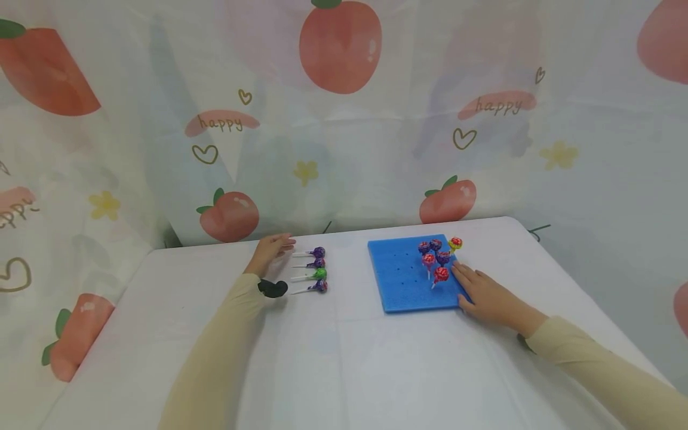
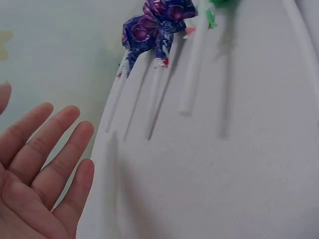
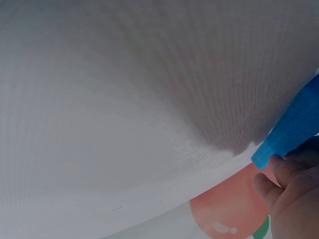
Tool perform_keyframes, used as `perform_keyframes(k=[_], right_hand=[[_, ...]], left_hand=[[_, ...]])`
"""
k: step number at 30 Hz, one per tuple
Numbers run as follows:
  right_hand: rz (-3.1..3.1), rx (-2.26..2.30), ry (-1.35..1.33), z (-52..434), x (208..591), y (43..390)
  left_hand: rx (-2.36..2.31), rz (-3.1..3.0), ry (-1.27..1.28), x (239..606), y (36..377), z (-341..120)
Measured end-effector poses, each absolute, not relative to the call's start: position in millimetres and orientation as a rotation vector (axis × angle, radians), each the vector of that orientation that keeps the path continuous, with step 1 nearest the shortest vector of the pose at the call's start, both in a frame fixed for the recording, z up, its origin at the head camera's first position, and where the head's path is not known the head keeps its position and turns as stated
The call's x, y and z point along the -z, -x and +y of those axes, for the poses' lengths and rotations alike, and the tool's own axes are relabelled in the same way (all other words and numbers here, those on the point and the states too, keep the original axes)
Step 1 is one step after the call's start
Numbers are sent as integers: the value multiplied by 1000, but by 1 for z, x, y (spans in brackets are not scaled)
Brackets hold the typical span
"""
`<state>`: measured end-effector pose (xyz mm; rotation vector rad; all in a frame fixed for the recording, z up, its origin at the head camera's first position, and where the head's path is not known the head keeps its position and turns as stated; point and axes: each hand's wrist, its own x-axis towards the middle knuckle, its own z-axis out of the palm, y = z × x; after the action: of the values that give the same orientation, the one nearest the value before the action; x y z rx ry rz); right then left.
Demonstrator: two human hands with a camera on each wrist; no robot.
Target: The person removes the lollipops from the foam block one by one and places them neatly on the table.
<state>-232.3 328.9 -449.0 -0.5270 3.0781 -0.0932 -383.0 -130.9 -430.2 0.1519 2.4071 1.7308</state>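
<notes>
My left hand (image 1: 271, 249) is beside the stick ends of a row of lollipops, and its fingers look spread and relaxed in the left wrist view. The row lies flat on the white table: purple-wrapped ones, such as the farthest lollipop (image 1: 319, 252), and a green lollipop (image 1: 320, 273). A blue foam board (image 1: 395, 292) is to the right, with several lollipops standing by their sticks in its right half, among them a red lollipop (image 1: 441, 274) and a yellow lollipop (image 1: 455, 242). Against the board's right edge rests my right hand (image 1: 486, 298), fingers extended.
Small dark holes dot the left and middle of the foam board. The table (image 1: 344, 370) has a white cover. Behind it hangs a backdrop cloth (image 1: 344, 161) printed with peaches and hearts. A black strap piece (image 1: 273, 289) is at the left wrist, close to the nearest lollipop stick.
</notes>
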Motion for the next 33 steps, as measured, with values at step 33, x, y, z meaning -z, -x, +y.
perform_keyframes(k=[33], right_hand=[[3049,104,500,329,449,232]], left_hand=[[-1831,2132,-653,427,325,44]])
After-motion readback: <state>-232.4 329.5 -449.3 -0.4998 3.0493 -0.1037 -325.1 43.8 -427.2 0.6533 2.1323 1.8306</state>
